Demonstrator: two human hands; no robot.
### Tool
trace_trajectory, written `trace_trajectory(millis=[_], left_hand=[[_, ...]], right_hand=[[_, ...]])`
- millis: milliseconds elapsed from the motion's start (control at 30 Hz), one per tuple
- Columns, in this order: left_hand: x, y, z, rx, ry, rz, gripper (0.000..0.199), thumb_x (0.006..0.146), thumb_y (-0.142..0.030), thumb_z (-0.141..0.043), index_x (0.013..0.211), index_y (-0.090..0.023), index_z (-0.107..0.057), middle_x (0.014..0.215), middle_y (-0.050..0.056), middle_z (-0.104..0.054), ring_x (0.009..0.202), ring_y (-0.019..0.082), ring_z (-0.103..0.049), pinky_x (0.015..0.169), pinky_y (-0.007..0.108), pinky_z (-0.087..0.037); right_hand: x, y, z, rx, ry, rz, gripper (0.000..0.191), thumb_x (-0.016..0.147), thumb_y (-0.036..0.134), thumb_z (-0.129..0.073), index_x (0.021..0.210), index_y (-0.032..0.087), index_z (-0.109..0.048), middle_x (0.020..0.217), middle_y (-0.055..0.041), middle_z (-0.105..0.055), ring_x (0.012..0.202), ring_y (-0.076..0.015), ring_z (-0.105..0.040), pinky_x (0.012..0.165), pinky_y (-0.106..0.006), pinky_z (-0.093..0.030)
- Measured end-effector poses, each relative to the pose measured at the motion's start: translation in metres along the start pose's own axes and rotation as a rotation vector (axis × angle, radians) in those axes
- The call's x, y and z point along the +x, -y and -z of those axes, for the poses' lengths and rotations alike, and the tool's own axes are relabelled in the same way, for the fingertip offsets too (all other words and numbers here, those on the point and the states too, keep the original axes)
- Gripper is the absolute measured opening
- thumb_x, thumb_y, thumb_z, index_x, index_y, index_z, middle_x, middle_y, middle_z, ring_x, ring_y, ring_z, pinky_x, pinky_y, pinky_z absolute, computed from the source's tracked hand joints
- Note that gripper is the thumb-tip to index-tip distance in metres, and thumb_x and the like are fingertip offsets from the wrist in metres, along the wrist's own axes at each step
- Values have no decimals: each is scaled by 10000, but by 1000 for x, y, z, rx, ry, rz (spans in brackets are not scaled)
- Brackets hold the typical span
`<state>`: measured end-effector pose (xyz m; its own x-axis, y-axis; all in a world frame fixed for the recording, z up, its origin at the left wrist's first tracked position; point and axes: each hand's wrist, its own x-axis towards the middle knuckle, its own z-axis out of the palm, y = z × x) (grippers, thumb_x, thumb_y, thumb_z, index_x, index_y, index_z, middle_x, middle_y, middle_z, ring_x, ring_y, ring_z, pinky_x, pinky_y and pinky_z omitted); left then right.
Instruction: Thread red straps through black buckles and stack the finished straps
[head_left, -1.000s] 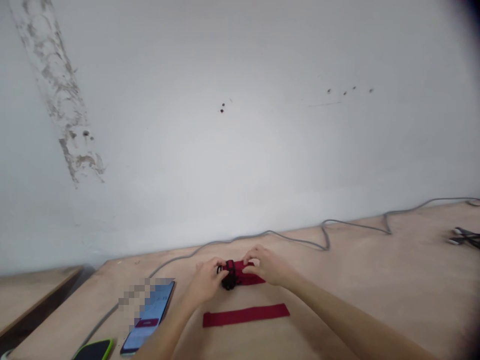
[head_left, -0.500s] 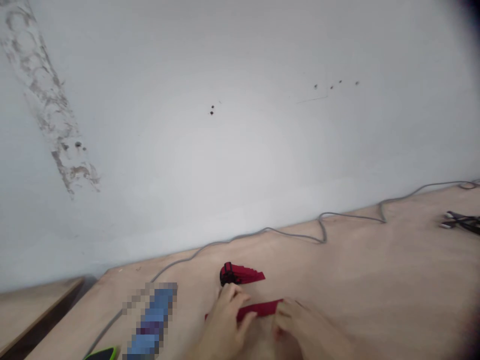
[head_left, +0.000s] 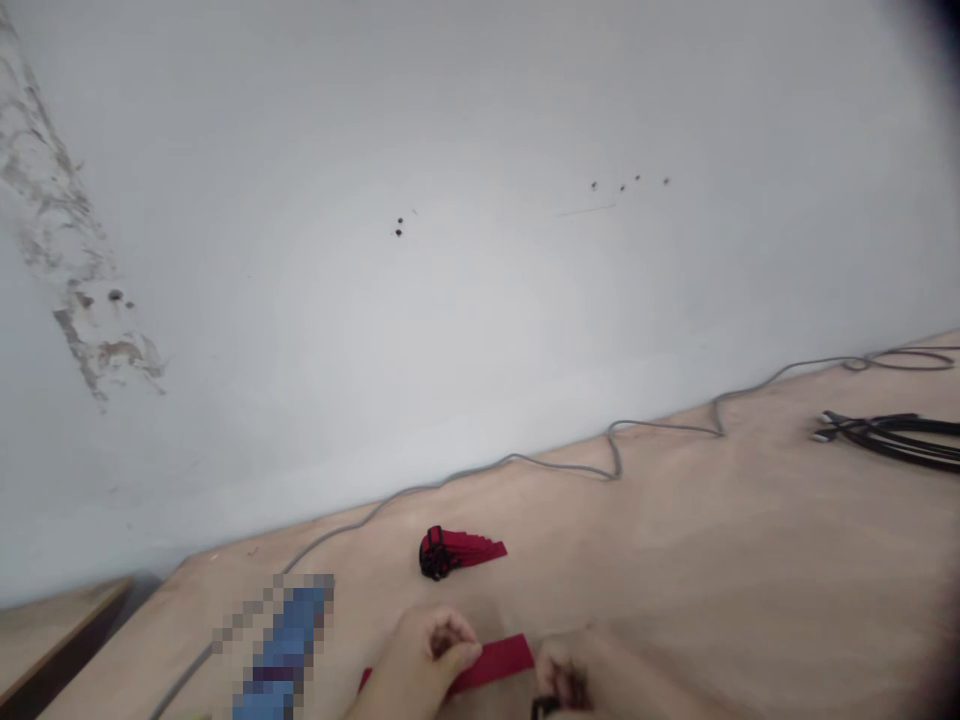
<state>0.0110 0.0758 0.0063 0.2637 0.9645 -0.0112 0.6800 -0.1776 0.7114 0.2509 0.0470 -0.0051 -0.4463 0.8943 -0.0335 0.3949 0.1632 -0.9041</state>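
There are two bare hands, one left hand [head_left: 427, 655] and one right hand [head_left: 581, 675], one flat red fabric strip [head_left: 499, 662], one bundle of red straps [head_left: 466, 550], one thin grey cable [head_left: 551, 465] and one pixelated blue oblong [head_left: 283, 650].

A pale grey wall [head_left: 480, 320] rises behind the light wooden tabletop [head_left: 735, 560], meeting its back edge. Small holes dot the wall, and a rough patched strip [head_left: 45, 200] runs down its left side. Beyond the tabletop's left edge sits another wooden surface [head_left: 45, 625], perhaps a second table. The light is soft, brightest mid-wall.
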Motion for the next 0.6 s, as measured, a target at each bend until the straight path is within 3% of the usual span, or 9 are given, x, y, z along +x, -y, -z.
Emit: trace_trajectory(millis=[100,167,300,400,533,600], left_hand=[[-20,8,13,-199,-97,10,226,860,-340,-600,908,-168,-739,801,38,-782,798,225,-723,728,284,-559],[-31,13,18,-273,-172,-17,265,868,-381,-614,983,-194,-762,950,60,-809,943,249,-730,845,307,-570],[-43,25,19,-109,-290,-174,271,915,-389,-577,1049,-257,-773,1104,69,-786,1059,257,-702,989,349,-531],[-43,32,14,29,-313,-260,291,958,-355,-502,1050,-266,-763,1085,78,-779,1054,259,-695,1022,385,-507],[-39,37,6,69,-349,-206,308,973,-340,-452,1036,-252,-741,1031,81,-770,997,260,-693,989,393,-521],[-38,39,5,43,-354,-171,310,970,-345,-441,1012,-248,-731,1019,79,-764,990,259,-684,976,387,-524]], right_hand=[[14,10,9,226,-35,14,214,716,387,-769,672,197,-682,635,10,-672,596,-146,-589,540,-236,-391],[32,10,13,346,42,55,307,714,482,-786,708,189,-696,652,6,-680,587,-134,-592,540,-231,-403],[70,3,12,337,220,39,395,674,536,-822,765,167,-713,557,35,-624,459,-88,-502,457,-196,-357],[83,-4,3,327,192,47,424,709,575,-783,754,161,-701,532,57,-570,434,-69,-439,441,-182,-333],[80,-13,-4,329,170,99,537,850,653,-607,703,143,-690,521,47,-535,432,-65,-396,442,-187,-284],[77,-18,-3,331,183,117,548,863,661,-588,769,138,-720,551,32,-564,453,-73,-426,467,-193,-303]])
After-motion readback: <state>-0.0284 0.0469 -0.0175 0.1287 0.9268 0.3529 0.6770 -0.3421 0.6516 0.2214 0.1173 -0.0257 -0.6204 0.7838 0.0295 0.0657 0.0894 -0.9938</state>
